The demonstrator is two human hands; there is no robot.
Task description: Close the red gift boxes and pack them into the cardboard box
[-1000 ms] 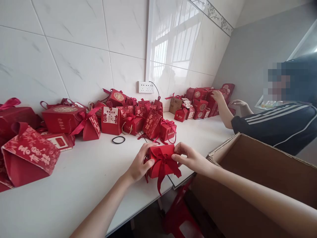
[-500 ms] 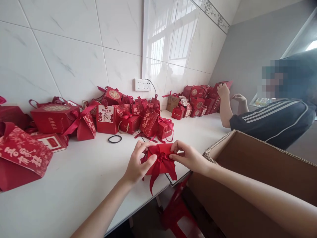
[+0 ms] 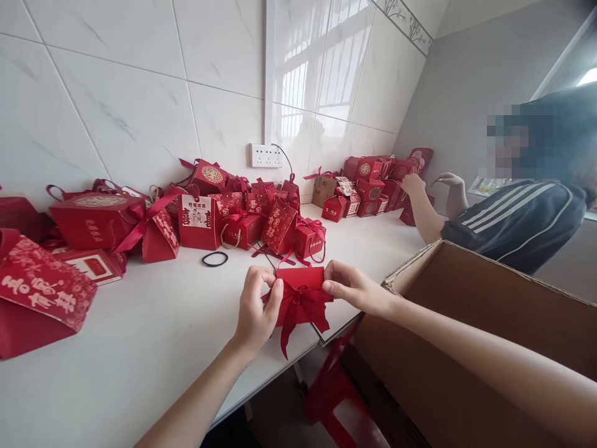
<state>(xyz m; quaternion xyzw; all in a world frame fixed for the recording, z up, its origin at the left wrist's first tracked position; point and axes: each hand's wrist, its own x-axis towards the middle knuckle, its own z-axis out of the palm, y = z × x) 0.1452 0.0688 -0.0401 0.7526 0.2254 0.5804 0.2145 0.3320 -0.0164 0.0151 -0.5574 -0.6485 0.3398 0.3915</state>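
Note:
A small red gift box [image 3: 301,298] with a red ribbon bow stands at the front edge of the white counter [image 3: 153,330]. My left hand [image 3: 255,308] pinches the bow's left loop, fingers closed. On the other side my right hand [image 3: 351,287] grips the box's upper right corner between thumb and fingers. A ribbon tail hangs down over the counter edge.
Many red gift boxes [image 3: 200,214] line the tiled wall, with a larger red bag [image 3: 40,298] at the left. A black hair tie [image 3: 215,259] lies on the counter. An open cardboard carton [image 3: 471,348] stands at my right. Another person [image 3: 517,214] handles boxes [image 3: 377,186] in the far corner.
My left hand shifted from cupping the box's side to pinching the bow loop. The box has turned more upright. The other person's hand has dropped from a raised box to the counter.

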